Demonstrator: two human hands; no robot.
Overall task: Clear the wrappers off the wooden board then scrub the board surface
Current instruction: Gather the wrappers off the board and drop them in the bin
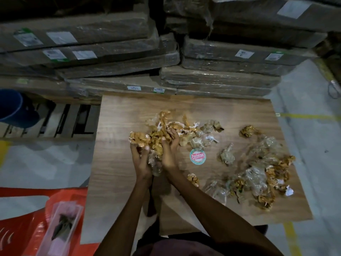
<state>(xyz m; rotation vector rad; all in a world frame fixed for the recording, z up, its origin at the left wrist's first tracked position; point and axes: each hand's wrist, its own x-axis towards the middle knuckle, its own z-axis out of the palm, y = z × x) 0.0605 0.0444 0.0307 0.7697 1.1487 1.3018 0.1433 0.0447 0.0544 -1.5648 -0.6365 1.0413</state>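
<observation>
Two hands, left [141, 157] and right [169, 148], closed around one wrapper bunch [151, 141] above one wooden board [118, 178].

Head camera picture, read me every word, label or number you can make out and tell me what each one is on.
"Patelsa": red band across the round white and green sticker lying on the brown wooden board.
White labels on the plastic-wrapped cardboard boxes stacked behind: printed, but too small and blurred to read.
Small white paper scraps among the crumpled wrappers: no legible text.
Nothing else readable.
</observation>
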